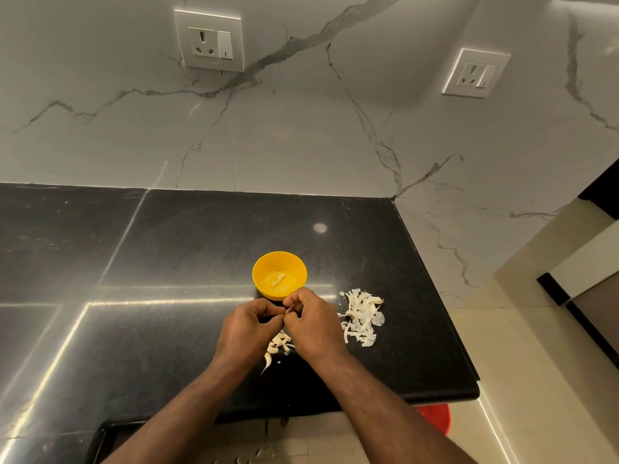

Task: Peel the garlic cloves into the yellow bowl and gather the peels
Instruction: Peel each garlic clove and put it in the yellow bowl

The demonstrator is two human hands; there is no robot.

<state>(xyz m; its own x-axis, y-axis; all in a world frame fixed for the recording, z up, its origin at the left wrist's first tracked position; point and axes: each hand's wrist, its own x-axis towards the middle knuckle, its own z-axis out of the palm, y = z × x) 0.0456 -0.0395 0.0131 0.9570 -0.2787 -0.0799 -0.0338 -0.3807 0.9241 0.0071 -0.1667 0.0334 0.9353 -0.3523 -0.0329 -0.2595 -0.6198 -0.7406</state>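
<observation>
A yellow bowl stands on the black counter with a few peeled garlic cloves inside. Just in front of it my left hand and my right hand meet, fingers curled, both pinching a small garlic clove between the fingertips; most of the clove is hidden. A pile of pale garlic peels lies to the right of my right hand. Between and under my wrists lie several smaller peels and pieces.
The counter ends at a front edge near me and a right edge by the peel pile. A marble wall with two sockets rises behind. A red object sits on the floor below the counter's right corner.
</observation>
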